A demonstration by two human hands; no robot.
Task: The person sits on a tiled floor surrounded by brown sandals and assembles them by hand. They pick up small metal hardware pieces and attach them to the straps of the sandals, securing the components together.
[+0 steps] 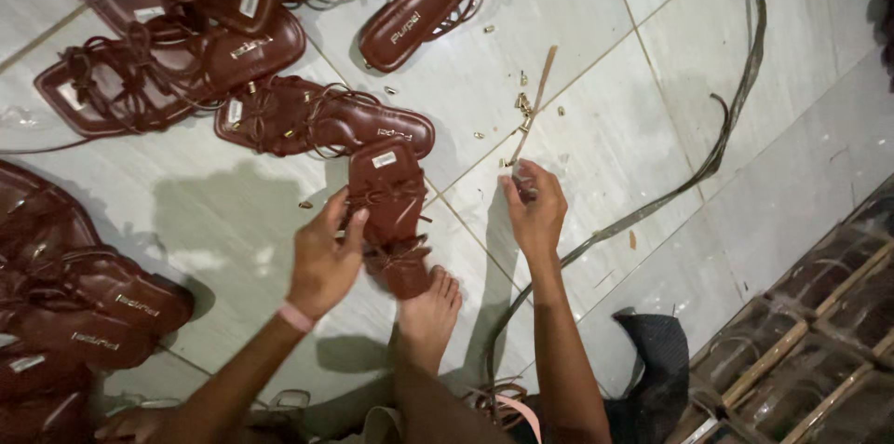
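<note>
My left hand (pixel 326 253) grips the side of a brown strappy sandal (pixel 389 211) lying on the tiled floor, its heel end resting against my bare foot (pixel 430 314). A pink band circles that wrist. My right hand (pixel 535 211) is to the right of the sandal, fingers curled around a thin brown strap (pixel 533 109) that runs up and away across the tile. Small gold metal pieces (pixel 523 104) are scattered on the floor around the strap's far end.
Several matching brown sandals lie in a pile at the top left (pixel 186 34) and in a stack at the left edge (pixel 74 304). A long dark strip (pixel 717 146) curves across the tiles. Clear wrapped packages (pixel 819 332) sit bottom right, a dark cloth (pixel 661 360) beside them.
</note>
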